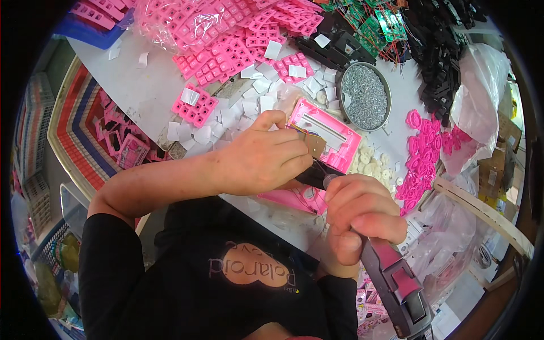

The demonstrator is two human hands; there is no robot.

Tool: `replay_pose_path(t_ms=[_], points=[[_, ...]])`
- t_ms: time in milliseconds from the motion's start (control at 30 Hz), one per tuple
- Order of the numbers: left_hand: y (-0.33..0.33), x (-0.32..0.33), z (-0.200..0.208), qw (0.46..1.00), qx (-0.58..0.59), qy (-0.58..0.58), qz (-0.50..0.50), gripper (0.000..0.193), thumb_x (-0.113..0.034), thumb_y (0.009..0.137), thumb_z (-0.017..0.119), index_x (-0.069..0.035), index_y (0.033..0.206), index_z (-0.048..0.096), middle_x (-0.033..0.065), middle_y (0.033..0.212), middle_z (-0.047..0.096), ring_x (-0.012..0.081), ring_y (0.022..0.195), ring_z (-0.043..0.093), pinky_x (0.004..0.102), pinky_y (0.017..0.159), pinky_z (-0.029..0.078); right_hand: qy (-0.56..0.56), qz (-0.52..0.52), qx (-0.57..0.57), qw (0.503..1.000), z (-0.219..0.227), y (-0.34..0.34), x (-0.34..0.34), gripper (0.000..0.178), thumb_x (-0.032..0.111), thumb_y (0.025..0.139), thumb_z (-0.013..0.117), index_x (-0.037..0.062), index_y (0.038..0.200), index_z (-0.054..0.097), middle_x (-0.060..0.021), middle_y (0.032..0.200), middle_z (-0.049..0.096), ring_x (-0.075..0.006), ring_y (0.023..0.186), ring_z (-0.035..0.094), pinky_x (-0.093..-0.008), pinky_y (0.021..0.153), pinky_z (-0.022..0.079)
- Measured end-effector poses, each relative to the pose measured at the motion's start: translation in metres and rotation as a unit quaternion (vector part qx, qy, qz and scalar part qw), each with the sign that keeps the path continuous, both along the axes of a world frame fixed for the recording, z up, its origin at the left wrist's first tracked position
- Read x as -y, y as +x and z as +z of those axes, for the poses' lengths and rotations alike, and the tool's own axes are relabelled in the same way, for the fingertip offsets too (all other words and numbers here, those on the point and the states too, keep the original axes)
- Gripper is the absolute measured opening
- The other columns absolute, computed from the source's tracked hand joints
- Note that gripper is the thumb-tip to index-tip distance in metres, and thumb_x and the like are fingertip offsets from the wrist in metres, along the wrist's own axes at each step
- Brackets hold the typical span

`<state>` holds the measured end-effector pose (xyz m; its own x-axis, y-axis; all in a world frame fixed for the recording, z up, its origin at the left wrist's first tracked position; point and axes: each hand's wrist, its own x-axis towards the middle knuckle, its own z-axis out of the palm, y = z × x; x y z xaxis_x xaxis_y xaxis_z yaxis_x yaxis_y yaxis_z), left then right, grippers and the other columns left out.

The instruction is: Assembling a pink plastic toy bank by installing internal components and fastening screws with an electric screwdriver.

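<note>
My right hand (362,212) is wrapped round a grey and black electric screwdriver (396,277), its body slanting down to the right. The tool's front end points at a black plastic part (310,177) in front of me. My left hand (255,153) is closed on that black part, with its fingers curled beside a small brown circuit board (313,144) that has thin wires. Just beyond lies an open pink plastic casing (352,139) with a long slot. Another pink plastic piece (294,198) shows beneath my hands. The screwdriver's very tip is hard to make out.
A metal bowl (389,101) of small screws stands beyond the casing. Around it lie pink button pads (221,62), white paper squares (229,118), whitish discs (371,161), pink rings (419,153), black plastic parts (436,68) and green circuit boards (371,31). A striped basket (79,113) stands left.
</note>
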<state>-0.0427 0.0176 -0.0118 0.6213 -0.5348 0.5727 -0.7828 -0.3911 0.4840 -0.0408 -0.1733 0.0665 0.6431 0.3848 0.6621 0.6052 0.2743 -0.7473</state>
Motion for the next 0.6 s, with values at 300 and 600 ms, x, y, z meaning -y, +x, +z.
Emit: replay_pose_path(t_ms=[300, 600], points=[[0.001, -0.002, 0.001, 0.999, 0.019, 0.025, -0.014, 0.038, -0.026, 0.070, 0.078, -0.007, 0.101, 0.065, 0.0015, 0.088, 0.059, 0.0164, 0.081, 0.060, 0.0409, 0.087, 0.036, -0.050, -0.047, -0.019, 0.997, 0.003, 0.003, -0.007, 0.028, 0.020, 0.092, 0.070, 0.0057, 0.097, 0.047, -0.0035, 0.058, 0.052, -0.0168, 0.045, 0.050, -0.0355, 0.049, 0.050], [0.002, -0.002, 0.004, 1.000, -0.016, 0.023, -0.007, 0.042, -0.031, 0.067, 0.081, -0.012, 0.100, 0.064, 0.0007, 0.099, 0.061, 0.0178, 0.095, 0.060, 0.0461, 0.094, 0.034, -0.007, 0.086, -0.088, 0.992, 0.000, 0.022, 0.019, 0.039, 0.029, 0.092, 0.072, 0.0061, 0.113, 0.048, -0.0047, 0.066, 0.057, -0.0186, 0.054, 0.055, -0.0409, 0.063, 0.053]])
